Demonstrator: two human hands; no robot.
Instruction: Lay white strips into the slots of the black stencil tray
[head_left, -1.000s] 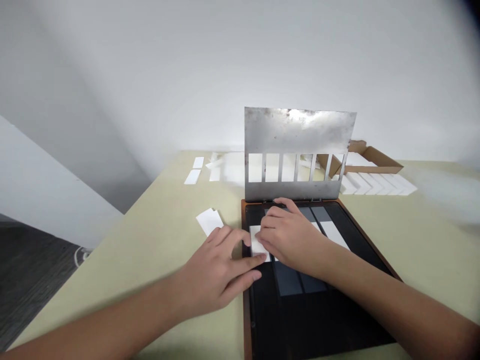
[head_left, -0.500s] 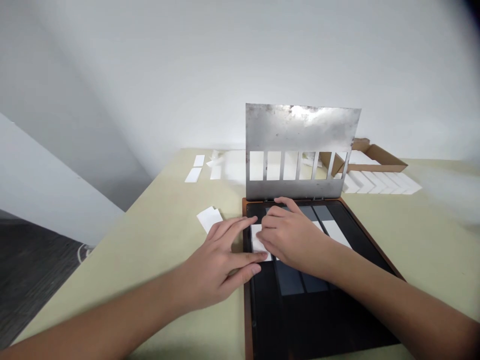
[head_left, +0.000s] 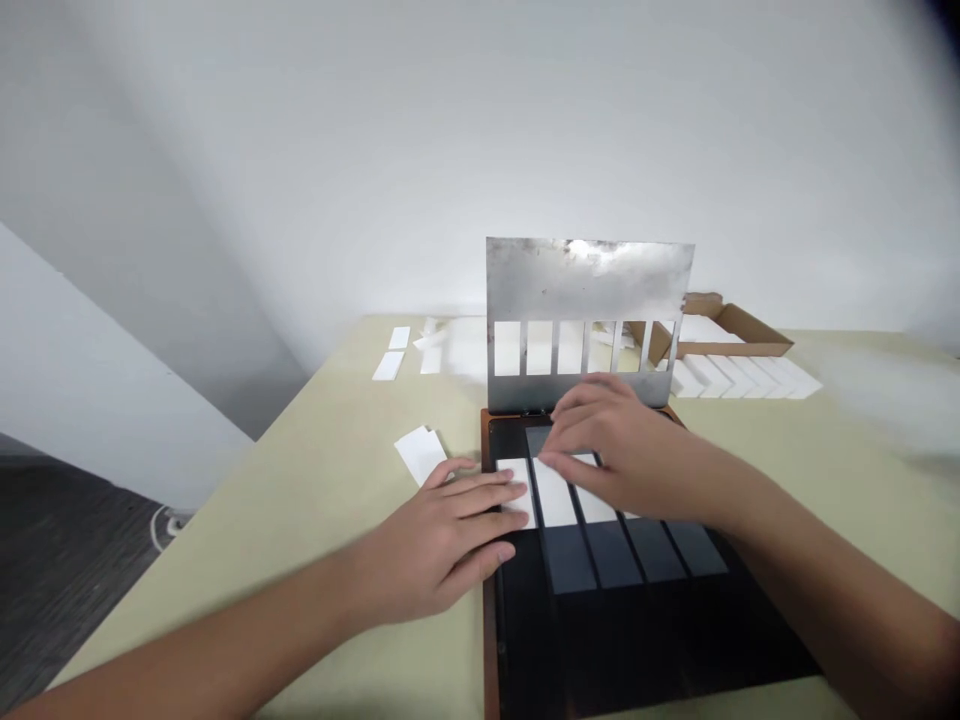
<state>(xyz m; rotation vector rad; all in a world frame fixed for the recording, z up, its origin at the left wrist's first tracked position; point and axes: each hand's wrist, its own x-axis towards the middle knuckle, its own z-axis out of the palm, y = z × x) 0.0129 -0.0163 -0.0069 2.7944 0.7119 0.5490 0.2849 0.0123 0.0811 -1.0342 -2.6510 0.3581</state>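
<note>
A black board [head_left: 637, 630] in a wooden frame lies on the table, with dark grey bands [head_left: 630, 555] across it. Three white rectangular strips [head_left: 553, 495] lie side by side on those bands, the rightmost partly under a hand. My right hand [head_left: 622, 450] spreads flat over the strips, its fingertips touching the middle and right ones. My left hand [head_left: 442, 530] lies flat beside the leftmost strip [head_left: 514, 490], with its fingertips on that strip. Neither hand grips anything.
A stained steel plate with a row of slots [head_left: 589, 285] stands upright at the board's far edge. Loose white cards [head_left: 420, 452] lie left of the board. Further back are more white strips [head_left: 742, 378] and an open cardboard box [head_left: 731, 332].
My right hand has lifted and moved up and right, uncovering the strips. My left hand has flattened and slid slightly down. The view has shifted a little.
</note>
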